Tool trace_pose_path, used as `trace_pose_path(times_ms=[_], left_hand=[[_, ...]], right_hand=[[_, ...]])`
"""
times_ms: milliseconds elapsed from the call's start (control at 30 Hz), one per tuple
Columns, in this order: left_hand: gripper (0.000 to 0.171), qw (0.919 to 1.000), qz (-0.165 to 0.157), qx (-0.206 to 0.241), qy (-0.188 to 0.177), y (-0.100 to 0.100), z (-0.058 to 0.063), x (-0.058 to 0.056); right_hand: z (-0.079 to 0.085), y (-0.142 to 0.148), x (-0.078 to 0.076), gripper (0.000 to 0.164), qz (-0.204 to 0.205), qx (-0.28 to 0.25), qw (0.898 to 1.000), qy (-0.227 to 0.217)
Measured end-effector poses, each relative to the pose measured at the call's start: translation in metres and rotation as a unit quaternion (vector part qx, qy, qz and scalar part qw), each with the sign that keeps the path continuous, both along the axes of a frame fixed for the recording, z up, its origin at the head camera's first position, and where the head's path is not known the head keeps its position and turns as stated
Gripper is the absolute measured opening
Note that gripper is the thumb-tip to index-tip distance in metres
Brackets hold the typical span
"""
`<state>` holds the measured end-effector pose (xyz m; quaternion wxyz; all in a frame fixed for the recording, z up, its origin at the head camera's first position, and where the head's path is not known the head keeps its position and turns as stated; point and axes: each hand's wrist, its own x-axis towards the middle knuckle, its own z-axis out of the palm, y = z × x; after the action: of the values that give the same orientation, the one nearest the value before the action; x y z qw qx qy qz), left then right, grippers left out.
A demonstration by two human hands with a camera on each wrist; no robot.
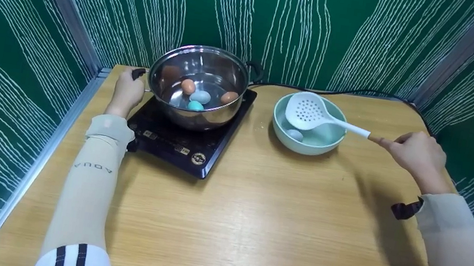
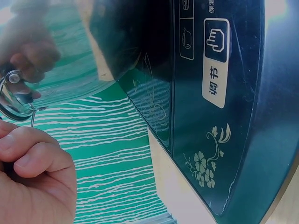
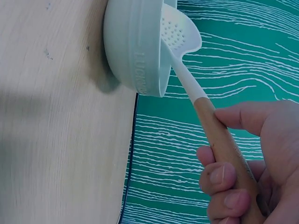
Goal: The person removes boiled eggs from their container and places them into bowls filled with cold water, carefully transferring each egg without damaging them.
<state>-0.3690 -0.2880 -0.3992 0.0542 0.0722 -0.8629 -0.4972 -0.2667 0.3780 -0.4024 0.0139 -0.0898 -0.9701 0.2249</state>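
At the upper left of the frame, the left hand is curled round a handle of the steel pot, which stands on the black cooktop with four eggs inside. At right, the right hand wraps the wooden grip of a white skimmer; its head is over the green bowl at upper centre-right, where one pale egg lies. Whether skimmer and rim touch, I cannot tell.

A low swing of the skimmer could catch the rim and tip the bowl; a tug on the handle could slide the pot, as it overhangs the cooktop's left edge. The patterned wall and cord crowd the rear; open surface spreads across lower centre.
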Motion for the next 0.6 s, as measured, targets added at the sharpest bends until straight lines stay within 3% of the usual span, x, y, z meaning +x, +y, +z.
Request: trace_pose_path(times_ms=[333, 600], left_hand=[[0.052, 1.0000, 0.000, -0.001, 0.004, 0.001, 0.001, 0.000], [0.053, 0.9999, 0.002, -0.004, 0.009, 0.002, 0.001, 0.000]], right_hand=[[0.004, 0.004, -0.006, 0.089, -0.031, -0.084, 0.995, -0.048], [0.009, -0.002, -0.013, 0.086, -0.029, -0.107, 0.993, -0.039]])
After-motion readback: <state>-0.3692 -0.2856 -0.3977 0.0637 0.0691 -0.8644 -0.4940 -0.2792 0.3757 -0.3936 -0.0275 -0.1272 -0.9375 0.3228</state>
